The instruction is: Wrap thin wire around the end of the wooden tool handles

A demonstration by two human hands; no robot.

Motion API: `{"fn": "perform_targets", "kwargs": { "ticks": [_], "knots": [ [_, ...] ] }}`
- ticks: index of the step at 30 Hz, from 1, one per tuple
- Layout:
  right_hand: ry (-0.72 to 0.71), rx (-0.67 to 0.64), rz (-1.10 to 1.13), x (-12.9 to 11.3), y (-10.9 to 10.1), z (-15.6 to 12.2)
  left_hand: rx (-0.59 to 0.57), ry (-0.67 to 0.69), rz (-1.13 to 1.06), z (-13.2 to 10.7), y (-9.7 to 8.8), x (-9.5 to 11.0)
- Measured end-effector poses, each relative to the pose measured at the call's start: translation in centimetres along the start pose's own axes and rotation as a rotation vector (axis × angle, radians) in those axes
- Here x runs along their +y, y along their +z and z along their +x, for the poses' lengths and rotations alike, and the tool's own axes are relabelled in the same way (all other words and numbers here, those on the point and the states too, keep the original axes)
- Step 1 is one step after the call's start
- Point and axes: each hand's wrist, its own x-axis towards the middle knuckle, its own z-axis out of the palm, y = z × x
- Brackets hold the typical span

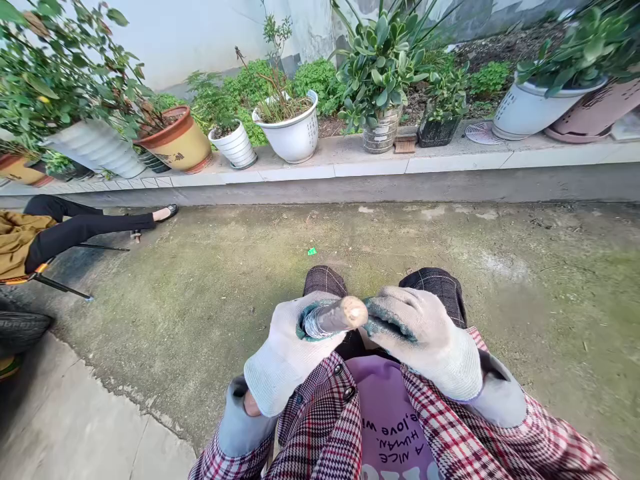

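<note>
My left hand (293, 350), in a white work glove with a green-coated palm, is closed around a round wooden stick (337, 317). The stick's pale cut end points up and to the right, and thin wire or cord (314, 323) is wound round it beside the fingers. The rest of its length is hidden by the hand. In a matching glove, my right hand (423, 333) is just right of the cut end, with its fingers bent and pressed together. Whatever those fingers hold, if anything, is out of sight. Both hands are above my lap.
Potted plants line a tiled ledge (370, 167) ahead, among them a white pot (295, 137). At left, a seated person's legs (90, 227) stretch out from a chair. A small green scrap (312, 251) lies on the concrete ground (225, 287).
</note>
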Motion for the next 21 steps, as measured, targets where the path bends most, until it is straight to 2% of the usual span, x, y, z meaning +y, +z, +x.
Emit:
{"fn": "perform_targets", "kwargs": {
  "ticks": [3, 5, 7, 9, 11, 14, 17, 21],
  "knots": [
    [-0.057, -0.005, -0.081, 0.1, 0.4, 0.1, -0.125, -0.046, -0.065, 0.5, 0.2, 0.4],
    [-0.044, 0.006, -0.053, 0.5, 0.8, 0.0, -0.201, -0.089, -0.166, 1.2, 0.7, 0.7],
    [0.076, 0.0, 0.072, 1.1, 1.2, -0.3, -0.257, -0.136, -0.28, 1.9, 1.3, 0.7],
    [0.24, -0.047, 0.226, 2.0, 1.3, -0.6, -0.273, -0.129, -0.305, 2.6, 1.9, 0.3],
    [0.361, -0.102, 0.299, 3.0, 0.9, -0.8, -0.214, -0.064, -0.212, 3.0, 2.1, -0.4],
    [0.452, -0.105, 0.292, 4.7, 0.1, -1.0, -0.052, 0.034, -0.051, 3.3, 1.6, -1.8],
    [0.522, -0.078, 0.302, 6.9, -0.3, -1.1, 0.048, 0.013, -0.018, 3.5, 0.8, -3.2],
    [0.598, -0.066, 0.371, 9.6, 0.3, -1.0, 0.153, -0.056, -0.074, 3.9, -0.1, -4.2]
  ]
}}
